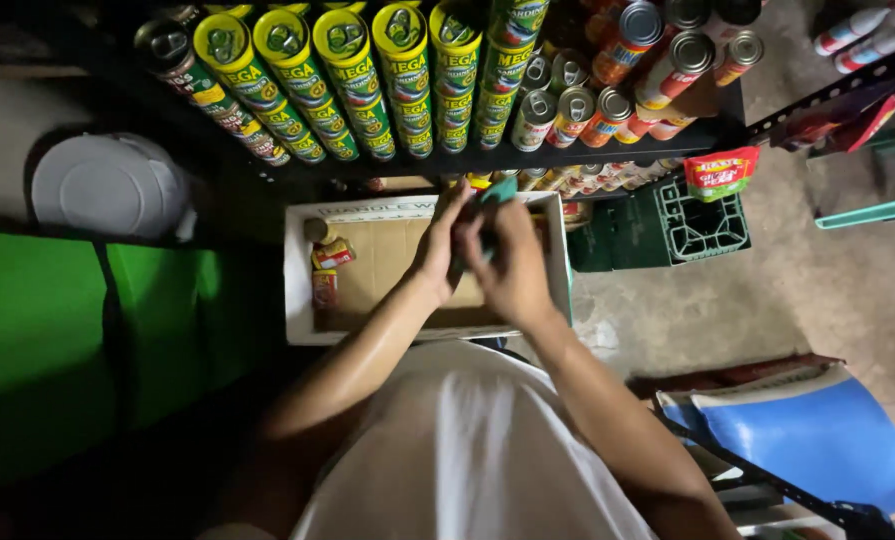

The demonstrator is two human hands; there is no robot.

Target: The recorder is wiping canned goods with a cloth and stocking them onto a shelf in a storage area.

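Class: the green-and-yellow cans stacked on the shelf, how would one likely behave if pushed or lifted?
The green-and-yellow cans look like rigid metal with pull-tab lids, so probably stiff and fairly heavy for their size. Being round, one laid on its side would likely roll. Their glossy labels may be slightly slippery.

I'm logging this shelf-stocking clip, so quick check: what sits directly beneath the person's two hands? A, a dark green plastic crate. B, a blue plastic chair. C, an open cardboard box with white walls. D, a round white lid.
C: both the left hand and the right hand, together gripping a small green can, hover over the open cardboard box with white walls, which holds a few small red-labelled cans.
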